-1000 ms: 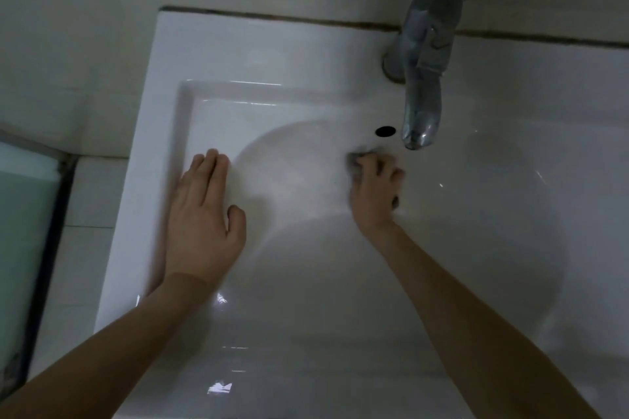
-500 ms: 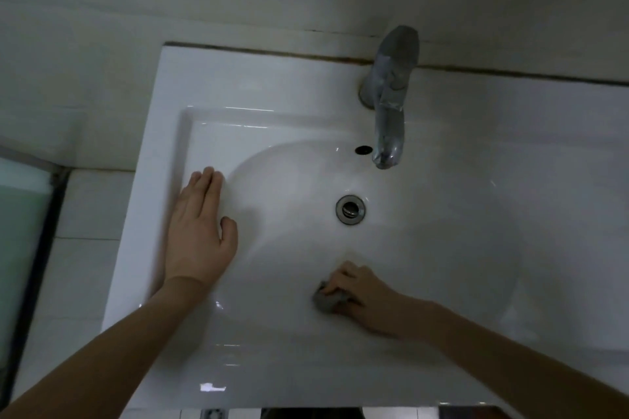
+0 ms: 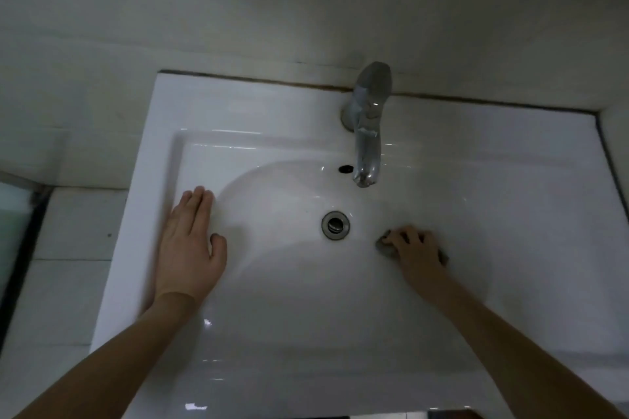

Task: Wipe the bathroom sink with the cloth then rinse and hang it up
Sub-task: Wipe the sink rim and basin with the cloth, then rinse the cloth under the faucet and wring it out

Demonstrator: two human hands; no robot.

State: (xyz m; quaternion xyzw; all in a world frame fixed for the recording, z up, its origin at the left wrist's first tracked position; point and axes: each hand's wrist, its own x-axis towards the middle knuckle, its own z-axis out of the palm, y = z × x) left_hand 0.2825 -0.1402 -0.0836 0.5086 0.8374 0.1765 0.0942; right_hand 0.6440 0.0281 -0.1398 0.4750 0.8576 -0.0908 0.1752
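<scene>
A white ceramic sink (image 3: 238,112) fills the view, with a round metal drain (image 3: 335,225) at the bottom of its bowl. My right hand (image 3: 417,253) presses a small grey cloth (image 3: 385,248) against the bowl's inner right side, just right of the drain. Only the cloth's edges show under the fingers. My left hand (image 3: 190,245) lies flat, fingers together, on the sink's left ledge at the bowl's edge, holding nothing.
A chrome faucet (image 3: 367,133) stands at the back centre, its spout over the bowl, with a dark overflow hole (image 3: 345,168) beside it. No water runs. A tiled wall rises behind; a pale tiled ledge (image 3: 68,248) lies to the left.
My right hand swept the cloth from under the spout down to the bowl's near side, then across to the right of the drain. The left hand stayed put; the camera tilted up.
</scene>
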